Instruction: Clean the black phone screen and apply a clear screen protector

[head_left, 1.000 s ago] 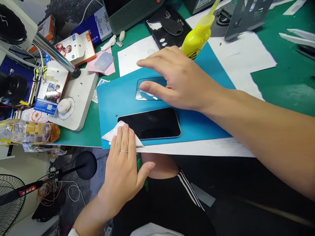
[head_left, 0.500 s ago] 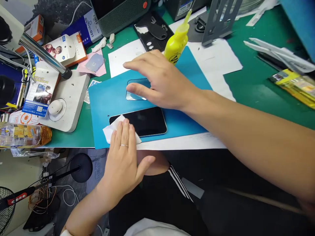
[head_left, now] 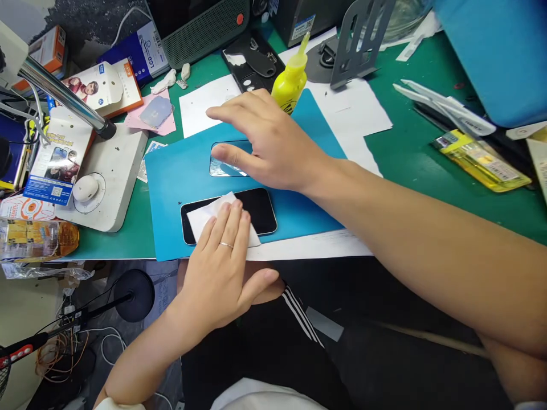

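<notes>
A black phone (head_left: 256,208) lies screen-up on a blue mat (head_left: 179,182) near the desk's front edge. My left hand (head_left: 222,256), fingers flat and together, presses a white wipe (head_left: 205,213) onto the phone's left half. My right hand (head_left: 265,142) reaches across from the right and rests with spread fingers on a clear glass screen protector (head_left: 222,165) lying on the mat just behind the phone. Most of the protector is hidden under that hand.
A yellow squeeze bottle (head_left: 290,82) stands behind the mat. A white microscope base (head_left: 115,182) with a metal post is at the left, amid product boxes (head_left: 106,88). White paper sheets (head_left: 342,108), a grey metal stand (head_left: 359,40) and a yellow packet (head_left: 478,159) lie on the green desk.
My left hand slid the white wipe from the phone's left corner rightward onto its screen. My right hand stays on the screen protector. The view has shifted, so everything sits further left in frame.
</notes>
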`<action>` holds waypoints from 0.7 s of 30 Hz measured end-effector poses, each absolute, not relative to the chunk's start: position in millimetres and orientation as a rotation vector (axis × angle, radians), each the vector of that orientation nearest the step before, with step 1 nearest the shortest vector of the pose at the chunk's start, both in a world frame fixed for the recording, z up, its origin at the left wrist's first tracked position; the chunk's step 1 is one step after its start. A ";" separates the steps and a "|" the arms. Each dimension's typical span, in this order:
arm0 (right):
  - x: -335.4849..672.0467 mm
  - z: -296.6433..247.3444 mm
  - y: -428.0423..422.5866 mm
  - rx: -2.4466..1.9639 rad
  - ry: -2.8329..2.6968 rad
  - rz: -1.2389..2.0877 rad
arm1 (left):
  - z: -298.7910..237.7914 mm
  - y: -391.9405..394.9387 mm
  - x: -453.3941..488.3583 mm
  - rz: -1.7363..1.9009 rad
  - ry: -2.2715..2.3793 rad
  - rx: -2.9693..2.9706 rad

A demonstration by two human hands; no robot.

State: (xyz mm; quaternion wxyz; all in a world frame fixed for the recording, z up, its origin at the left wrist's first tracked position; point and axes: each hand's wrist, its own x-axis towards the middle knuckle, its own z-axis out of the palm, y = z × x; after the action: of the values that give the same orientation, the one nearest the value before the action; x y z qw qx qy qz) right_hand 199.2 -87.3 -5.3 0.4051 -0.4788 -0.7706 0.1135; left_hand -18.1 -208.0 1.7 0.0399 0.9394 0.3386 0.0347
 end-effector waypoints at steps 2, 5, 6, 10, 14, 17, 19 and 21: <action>199.3 -7.7 -86.2 -1.188 -1.936 0.267 | 1.8 -200.3 -12.0 0.127 0.986 2.881; 199.6 -11.7 -84.3 -1.157 -1.927 0.230 | 6.6 -191.4 -11.4 0.096 0.879 2.863; 199.5 -12.5 -83.9 -1.150 -1.927 0.224 | 9.4 -188.7 -13.9 0.077 0.843 2.849; 198.5 -12.4 -83.9 -1.141 -1.926 0.240 | 19.9 -177.9 -28.7 0.107 0.763 2.843; 197.3 -11.0 -84.1 -1.153 -1.930 0.251 | 21.6 -170.8 -34.8 0.349 0.775 2.945; 196.9 -10.1 -83.8 -1.169 -1.940 0.250 | 19.5 -167.3 -27.8 0.378 0.791 2.959; 197.1 -9.3 -84.0 -1.175 -1.949 0.251 | 18.2 -164.2 -19.0 0.315 0.783 2.950; 197.7 -8.3 -84.7 -1.177 -1.960 0.256 | 17.5 -161.2 -10.9 0.282 0.773 2.967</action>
State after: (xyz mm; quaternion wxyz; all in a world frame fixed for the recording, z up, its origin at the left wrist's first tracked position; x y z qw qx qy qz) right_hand 197.7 -84.7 -8.3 0.4084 -0.4671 -0.7776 0.1016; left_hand -10.9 -161.2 17.5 0.0314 0.9632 0.2508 0.0915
